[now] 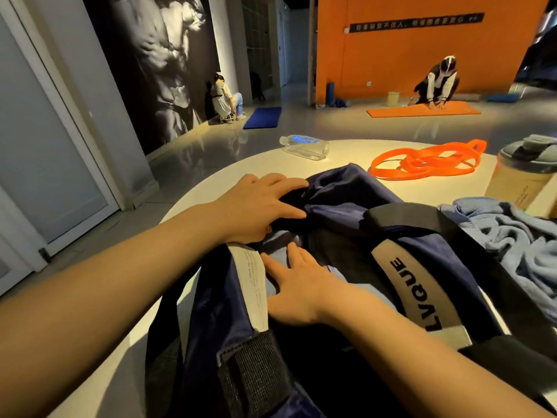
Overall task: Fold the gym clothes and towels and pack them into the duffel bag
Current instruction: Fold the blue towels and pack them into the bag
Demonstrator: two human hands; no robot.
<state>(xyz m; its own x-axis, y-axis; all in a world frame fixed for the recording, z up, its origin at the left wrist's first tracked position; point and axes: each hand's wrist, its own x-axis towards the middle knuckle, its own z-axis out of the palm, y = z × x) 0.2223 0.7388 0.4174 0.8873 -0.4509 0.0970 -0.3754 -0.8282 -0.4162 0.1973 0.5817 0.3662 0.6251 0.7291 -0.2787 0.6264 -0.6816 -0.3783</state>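
Both your hands are in the mouth of the duffel bag (428, 251)

Left hand (256, 206) lies flat on the dark fabric at the far end, its grip loose, holding nothing; right hand (298, 285) presses flat-fingered inside. Blue towel (518, 242) sits crumpled on the tabletop (337, 158), touching the bag

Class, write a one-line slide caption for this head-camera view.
Both hands, left and right, work inside an open navy duffel bag beside a blue towel.
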